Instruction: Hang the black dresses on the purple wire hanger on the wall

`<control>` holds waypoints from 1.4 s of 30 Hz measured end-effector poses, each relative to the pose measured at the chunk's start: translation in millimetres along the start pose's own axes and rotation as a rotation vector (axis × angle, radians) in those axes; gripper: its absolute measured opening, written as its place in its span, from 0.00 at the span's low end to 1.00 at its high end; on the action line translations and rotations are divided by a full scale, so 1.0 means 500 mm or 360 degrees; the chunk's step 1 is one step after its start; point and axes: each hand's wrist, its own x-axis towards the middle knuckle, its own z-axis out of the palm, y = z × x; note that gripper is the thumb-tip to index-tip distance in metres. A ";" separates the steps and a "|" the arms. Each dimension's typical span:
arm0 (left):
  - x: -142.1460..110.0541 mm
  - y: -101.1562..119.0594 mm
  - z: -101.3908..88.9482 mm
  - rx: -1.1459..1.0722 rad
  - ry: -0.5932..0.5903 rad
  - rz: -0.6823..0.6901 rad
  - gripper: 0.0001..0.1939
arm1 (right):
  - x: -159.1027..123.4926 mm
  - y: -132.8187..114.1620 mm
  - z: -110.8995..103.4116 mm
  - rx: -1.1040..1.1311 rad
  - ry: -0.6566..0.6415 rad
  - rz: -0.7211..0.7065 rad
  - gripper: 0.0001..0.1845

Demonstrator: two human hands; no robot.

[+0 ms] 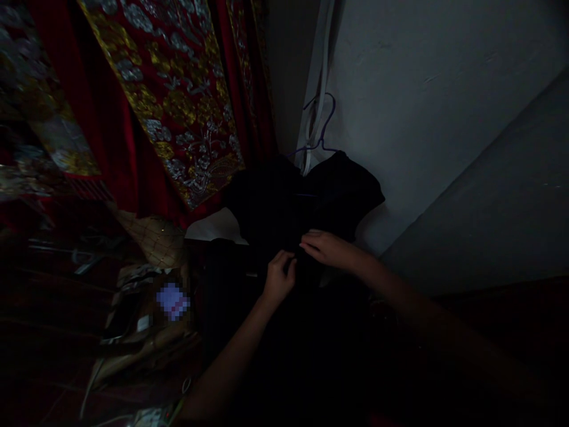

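Observation:
A black short-sleeved garment (267, 196) hangs by the wall on a thin purple hanger (328, 121). My left hand (279, 277) is at its front, with thumb and fingers curled in a pinch on the dark cloth. Slightly higher and to the right, my right hand (326, 247) also pinches the garment's front, fingertips pointing left. The two hands are close together but apart. Poor light hides the folds and any fastening between the fingertips.
Red cloth with gold and silver embroidery (178, 89) hangs at the upper left. White straps (326, 53) run down behind the hanger. A pale wall (444, 107) rises at the right. Cluttered objects lie lower left, including a blurred-out bluish item (173, 300) and a pale cable (89, 388).

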 end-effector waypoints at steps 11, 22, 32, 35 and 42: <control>-0.015 -0.025 0.000 0.0104 0.0093 0.0019 0.06 | 0.045 0.000 0.043 0.1066 -0.0178 0.1035 0.12; -0.026 -0.053 0.005 0.0099 0.0015 -0.0034 0.05 | -0.017 -0.018 0.158 0.2290 0.0351 0.1529 0.07; -0.011 -0.079 0.029 0.0288 -0.0143 0.0028 0.08 | 0.090 -0.030 -0.134 0.2141 0.0978 0.1078 0.08; -0.002 -0.073 0.033 0.0267 -0.0178 0.0007 0.07 | 0.122 -0.057 -0.195 0.2014 0.1099 0.0922 0.11; 0.114 0.069 -0.015 0.0033 0.0043 0.0273 0.11 | 0.115 -0.103 -0.130 0.1677 0.1333 0.0654 0.10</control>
